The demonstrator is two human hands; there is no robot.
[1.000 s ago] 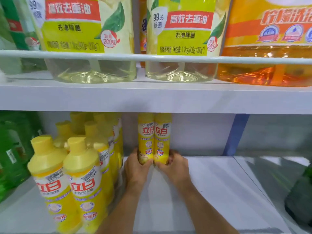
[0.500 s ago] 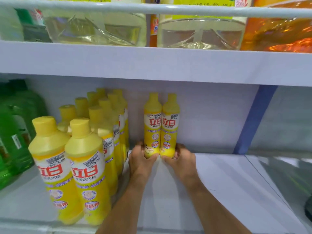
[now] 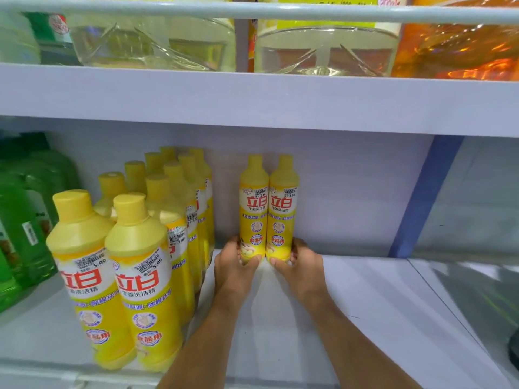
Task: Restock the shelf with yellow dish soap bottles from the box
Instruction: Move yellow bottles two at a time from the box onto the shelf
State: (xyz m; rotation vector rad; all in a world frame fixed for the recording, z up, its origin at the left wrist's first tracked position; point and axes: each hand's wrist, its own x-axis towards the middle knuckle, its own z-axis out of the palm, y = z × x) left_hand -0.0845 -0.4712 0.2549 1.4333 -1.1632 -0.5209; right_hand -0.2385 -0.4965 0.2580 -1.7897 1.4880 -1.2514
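Two yellow dish soap bottles stand upright side by side against the back wall of the white lower shelf (image 3: 351, 299). My left hand (image 3: 234, 269) grips the base of the left bottle (image 3: 253, 209). My right hand (image 3: 302, 266) grips the base of the right bottle (image 3: 283, 209). To the left, a gap apart, several more yellow bottles (image 3: 140, 265) stand in two rows running from the shelf's front edge to the back. The box is out of view.
Green bottles (image 3: 25, 220) stand at the far left of the shelf. A blue upright post (image 3: 424, 197) bounds the shelf section on the right. The upper shelf (image 3: 252, 96), with a rail, holds large clear and orange bottles.
The view has tilted down and moved closer, so the two bottles' caps show. Both hands stay on the bottle bases at the back of the shelf.
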